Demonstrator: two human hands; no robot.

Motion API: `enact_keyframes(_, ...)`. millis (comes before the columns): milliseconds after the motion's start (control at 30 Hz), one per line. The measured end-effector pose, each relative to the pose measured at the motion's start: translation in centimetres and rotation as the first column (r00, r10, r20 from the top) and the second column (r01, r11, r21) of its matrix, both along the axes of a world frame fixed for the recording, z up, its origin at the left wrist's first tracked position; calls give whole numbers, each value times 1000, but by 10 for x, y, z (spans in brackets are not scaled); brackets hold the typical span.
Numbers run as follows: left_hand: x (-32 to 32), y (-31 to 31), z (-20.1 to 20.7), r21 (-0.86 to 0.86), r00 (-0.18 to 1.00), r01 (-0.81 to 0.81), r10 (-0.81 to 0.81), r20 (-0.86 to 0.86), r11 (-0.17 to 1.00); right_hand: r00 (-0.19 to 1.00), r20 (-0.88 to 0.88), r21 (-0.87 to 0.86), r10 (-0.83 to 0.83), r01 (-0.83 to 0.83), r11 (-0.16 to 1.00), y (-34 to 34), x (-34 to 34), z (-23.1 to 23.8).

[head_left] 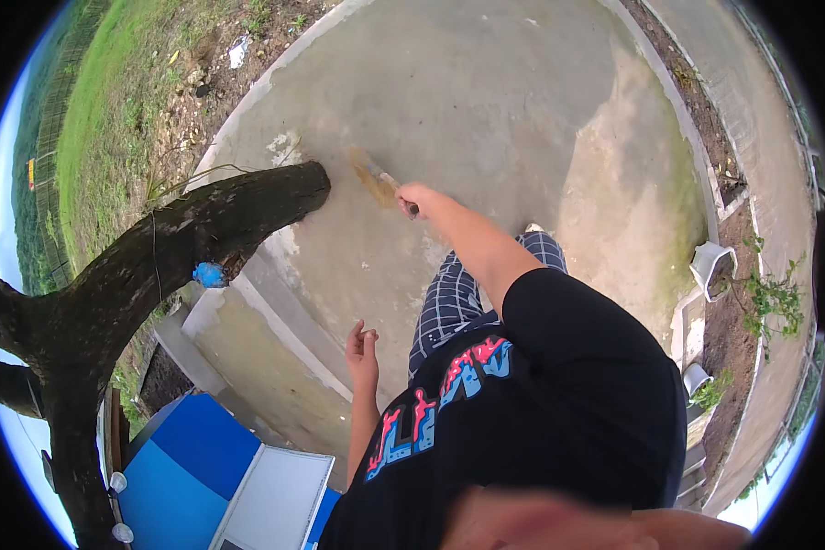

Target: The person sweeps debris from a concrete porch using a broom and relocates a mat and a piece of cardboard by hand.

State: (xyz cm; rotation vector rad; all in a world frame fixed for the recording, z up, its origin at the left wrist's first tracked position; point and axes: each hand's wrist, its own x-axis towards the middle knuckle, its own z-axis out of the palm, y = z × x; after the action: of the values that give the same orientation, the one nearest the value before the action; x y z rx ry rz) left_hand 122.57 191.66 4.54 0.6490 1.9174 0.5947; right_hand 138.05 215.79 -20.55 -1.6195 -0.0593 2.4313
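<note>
My right hand [414,199] is closed around the handle of a short broom with tan bristles [374,181], its arm stretched out ahead of me. The bristles are smeared by motion over the grey concrete floor [449,101], and I cannot tell whether they touch it. Lower and to the left, my left hand [363,352] hangs in the air with its fingers loosely bent and apart, holding nothing.
A thick dark tree trunk [183,215] leans in from the left, with a blue object [209,275] on it. Concrete steps [266,321] lie below it. A blue and white box-like structure [188,458] stands lower left. White planters [709,269] line the right edge.
</note>
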Motion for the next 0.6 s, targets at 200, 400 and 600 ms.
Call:
enact_keyframes(200,-39,-70,-44,-340,994,-100,105,-2,935,786,-20,-297,-618,586,754,72,256,23)
enact_keyframes(400,-35,-132,-79,-518,936,-310,351,-19,798,617,636,177,-463,467,866,75,412,40)
enact_keyframes(600,56,-43,-77,-532,996,74,-86,3,843,814,500,136,-297,264,955,63,399,126)
